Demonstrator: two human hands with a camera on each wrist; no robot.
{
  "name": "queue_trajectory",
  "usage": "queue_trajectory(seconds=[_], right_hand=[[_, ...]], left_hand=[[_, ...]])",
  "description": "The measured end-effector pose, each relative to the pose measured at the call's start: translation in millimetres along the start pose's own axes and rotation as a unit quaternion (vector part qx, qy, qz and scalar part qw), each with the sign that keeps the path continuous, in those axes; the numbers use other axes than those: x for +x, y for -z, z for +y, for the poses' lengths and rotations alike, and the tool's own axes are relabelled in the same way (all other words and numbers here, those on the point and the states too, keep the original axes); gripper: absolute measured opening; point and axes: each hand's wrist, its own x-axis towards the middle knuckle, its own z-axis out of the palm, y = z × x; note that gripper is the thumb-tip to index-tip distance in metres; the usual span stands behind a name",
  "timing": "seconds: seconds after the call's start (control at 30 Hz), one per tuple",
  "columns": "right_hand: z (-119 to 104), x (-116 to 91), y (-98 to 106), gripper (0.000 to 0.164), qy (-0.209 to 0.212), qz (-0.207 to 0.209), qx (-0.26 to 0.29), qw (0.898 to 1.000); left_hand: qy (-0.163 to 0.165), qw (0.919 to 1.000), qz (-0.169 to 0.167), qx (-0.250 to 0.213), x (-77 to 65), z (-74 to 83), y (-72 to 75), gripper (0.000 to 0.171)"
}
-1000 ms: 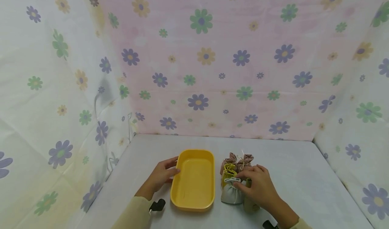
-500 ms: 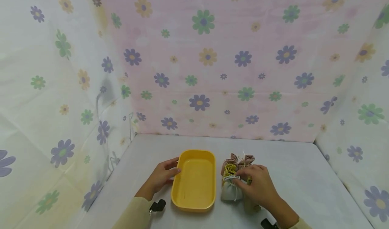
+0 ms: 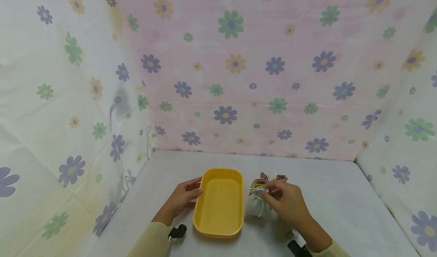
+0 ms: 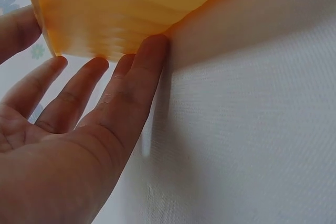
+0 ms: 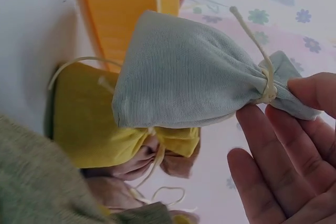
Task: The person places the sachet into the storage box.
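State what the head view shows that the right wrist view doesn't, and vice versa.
Only the head view: cream fabric sleeves and black wrist-worn devices.
Only the right wrist view: the body of the yellow cloth bag; the head view catches just its top.
Both: the right grip pinching the pale grey-blue cloth bag by its neck, the yellow rectangular plastic tray, and the flowered cloth backdrop.

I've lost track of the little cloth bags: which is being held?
The pale grey-blue bag, its tied neck pinched by the right hand. The yellow bag, olive-grey bag and dusty-pink bags differ in colour and are not held.
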Motion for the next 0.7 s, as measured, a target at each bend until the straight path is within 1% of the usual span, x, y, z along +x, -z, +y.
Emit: queue_trajectory(seconds=[0.17,0.37,0.43,0.53,0.7], right_hand=[[-3,6,-2,0.018,0.013,0.008,0.016,1.0],[-7,12,-4,0.018,0.034,0.017,0.015,0.999],[-8,14,-4,0.017,0.036,0.023,0.011,0.999],[-11,18,-6,0.016,0.029,0.025,0.003,0.999],[-16,26,-10,0.014,0.008,0.009,0.01,1.0]], left_hand=[[-0.003,1.0,0.0,0.008,-0.6,-1.0,0.4,0.061],[-0.006,0.9997,-0.022,0.007,-1.2,-1.2,1.3,0.058],[-0.006,0.9997,-0.024,0.006,-1.3,-1.4,1.6,0.058],[-0.008,0.9996,-0.026,0.006,-1.4,-1.8,2.0,0.058],[-0.007,0.9997,-0.02,0.015,-0.9,-2.9,2.0,0.059]])
